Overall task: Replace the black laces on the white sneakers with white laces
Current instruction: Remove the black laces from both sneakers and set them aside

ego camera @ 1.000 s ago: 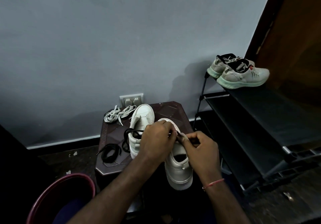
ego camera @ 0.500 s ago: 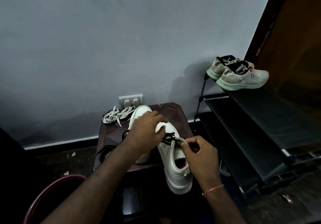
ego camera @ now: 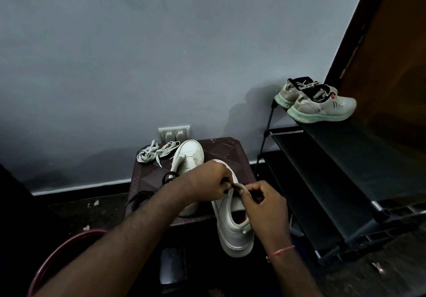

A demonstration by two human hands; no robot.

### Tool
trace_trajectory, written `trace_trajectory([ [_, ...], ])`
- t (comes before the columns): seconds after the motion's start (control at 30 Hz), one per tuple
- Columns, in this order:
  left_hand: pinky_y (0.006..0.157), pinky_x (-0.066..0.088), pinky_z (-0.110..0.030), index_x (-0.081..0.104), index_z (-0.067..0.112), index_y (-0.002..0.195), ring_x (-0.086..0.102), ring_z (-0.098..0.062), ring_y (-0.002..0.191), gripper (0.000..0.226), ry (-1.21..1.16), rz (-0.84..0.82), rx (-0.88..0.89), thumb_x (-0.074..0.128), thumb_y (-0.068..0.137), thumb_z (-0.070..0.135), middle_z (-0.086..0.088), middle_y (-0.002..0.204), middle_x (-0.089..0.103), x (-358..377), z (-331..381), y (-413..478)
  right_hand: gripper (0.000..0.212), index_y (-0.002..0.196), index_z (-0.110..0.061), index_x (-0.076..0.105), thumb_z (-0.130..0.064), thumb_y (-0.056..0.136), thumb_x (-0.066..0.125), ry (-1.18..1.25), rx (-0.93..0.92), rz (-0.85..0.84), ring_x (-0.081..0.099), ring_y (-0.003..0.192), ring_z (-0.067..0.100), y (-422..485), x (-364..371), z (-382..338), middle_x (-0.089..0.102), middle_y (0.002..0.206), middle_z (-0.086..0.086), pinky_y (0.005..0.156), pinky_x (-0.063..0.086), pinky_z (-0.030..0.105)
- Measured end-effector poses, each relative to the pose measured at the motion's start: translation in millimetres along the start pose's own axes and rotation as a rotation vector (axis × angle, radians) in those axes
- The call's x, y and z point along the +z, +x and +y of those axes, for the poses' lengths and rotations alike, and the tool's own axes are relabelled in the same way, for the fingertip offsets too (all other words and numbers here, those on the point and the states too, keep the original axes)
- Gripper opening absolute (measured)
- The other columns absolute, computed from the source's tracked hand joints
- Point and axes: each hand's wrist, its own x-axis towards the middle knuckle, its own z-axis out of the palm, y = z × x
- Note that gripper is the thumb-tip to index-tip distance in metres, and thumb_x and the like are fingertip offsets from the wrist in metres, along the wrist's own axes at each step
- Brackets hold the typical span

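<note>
Head view: your left hand (ego camera: 208, 185) is curled over the throat of the near sneaker (ego camera: 232, 225), fingers pinched shut on something at the eyelets. It looks like the black lace, but the knuckles hide most of it, so I can't say for sure. Your right hand (ego camera: 260, 201) is closed too, thumb and forefinger nipping the tongue or upper edge just beside the left hand. What exactly it grips, I can't tell.

The near sneaker hangs heel-first off the front edge of the table (ego camera: 221, 147), toe under your left hand. The far sneaker (ego camera: 187, 156) sits on the table behind it, with a black lace (ego camera: 169, 177) dangling off its side. A second black lace (ego camera: 140, 200) lies bunched at the table's left edge. The white laces (ego camera: 156, 152) are piled at the back left corner, near the wall socket, untouched.

Risks, my read:
- A hard tug on the lace could drag the near sneaker off the edge, since it's barely supported. Keep your right hand pinning it.
- Dim light and hidden eyelets make it easy to miss a row when pulling out or rethreading.
- The loose black lace at the edge could slide into the bucket (ego camera: 69, 248).
</note>
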Motion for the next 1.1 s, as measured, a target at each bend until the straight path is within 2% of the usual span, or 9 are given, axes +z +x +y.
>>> trace_trajectory([
  [0.1,0.078,0.043,-0.025,0.072,0.009,0.097,0.060,-0.020,0.091,0.017,0.002,0.014,0.029,0.058,0.087,0.012,-0.005,0.096,0.070,0,-2,-1,0.010,0.074,-0.031,0.067,-0.029,0.081,0.075,-0.008,-0.001,-0.007,0.065,0.064,-0.002,-1,0,-1,0.069,0.069,-0.015,0.065,0.057,0.032],
  [0.2,0.077,0.048,-0.039,0.068,0.010,0.092,0.060,-0.024,0.087,0.015,0.017,0.157,0.023,0.055,0.088,0.018,-0.005,0.091,0.067,6,-2,-2,0.009,0.075,-0.031,0.067,-0.028,0.081,0.074,-0.011,0.003,-0.008,0.065,0.065,-0.001,0,1,0,0.069,0.069,-0.014,0.066,0.057,0.034],
  [0.3,0.077,0.047,-0.042,0.063,0.013,0.086,0.058,-0.024,0.085,0.011,0.014,0.355,-0.030,0.055,0.088,0.019,-0.003,0.087,0.063,15,-3,-5,0.010,0.075,-0.030,0.066,-0.032,0.081,0.073,-0.013,0.005,0.009,0.065,0.064,0.000,1,3,1,0.069,0.069,-0.013,0.067,0.056,0.037],
  [0.47,0.072,0.042,-0.035,0.059,0.017,0.080,0.057,-0.021,0.078,0.008,-0.256,0.830,-0.329,0.060,0.086,0.011,0.003,0.079,0.060,13,-25,-14,0.013,0.075,-0.029,0.064,-0.037,0.081,0.072,-0.044,0.010,0.033,0.065,0.063,0.004,1,8,2,0.068,0.066,-0.010,0.066,0.056,0.038],
  [0.6,0.081,0.047,-0.044,0.062,0.012,0.095,0.059,-0.030,0.092,0.011,-0.103,0.599,-0.404,0.056,0.085,0.011,-0.008,0.094,0.064,13,-34,-17,0.012,0.075,-0.029,0.063,-0.035,0.080,0.072,-0.061,0.014,0.031,0.064,0.063,0.006,2,8,3,0.067,0.066,-0.010,0.068,0.055,0.039],
  [0.73,0.088,0.048,-0.041,0.066,0.015,0.112,0.057,-0.026,0.103,0.040,-0.022,0.476,-0.163,0.050,0.076,0.021,-0.005,0.107,0.063,9,-29,-19,0.008,0.080,-0.029,0.065,-0.029,0.082,0.072,-0.057,-0.015,0.004,0.064,0.067,-0.001,1,8,3,0.068,0.071,-0.012,0.070,0.056,0.034],
  [0.87,0.082,0.048,-0.038,0.072,0.018,0.095,0.056,-0.022,0.094,0.039,0.066,0.237,-0.022,0.046,0.073,0.038,-0.001,0.094,0.063,19,1,-14,0.021,0.094,-0.040,0.061,-0.023,0.085,0.068,-0.034,-0.032,-0.038,0.066,0.073,0.000,1,8,2,0.069,0.081,-0.014,0.074,0.057,0.036],
  [1.03,0.078,0.049,-0.039,0.069,0.016,0.082,0.056,-0.025,0.091,0.040,0.166,0.224,-0.078,0.043,0.071,0.044,-0.002,0.085,0.064,19,12,-4,0.021,0.096,-0.037,0.069,-0.020,0.084,0.063,-0.076,-0.102,-0.049,0.066,0.082,0.000,1,8,2,0.069,0.090,-0.016,0.078,0.056,0.035],
  [1.1,0.079,0.046,-0.036,0.065,0.017,0.084,0.055,-0.025,0.095,0.028,0.180,0.224,-0.064,0.050,0.079,0.041,-0.001,0.091,0.065,18,13,-2,0.023,0.099,-0.038,0.069,-0.020,0.087,0.062,-0.106,-0.120,-0.058,0.064,0.084,0.000,2,7,2,0.068,0.093,-0.015,0.079,0.055,0.031],
])
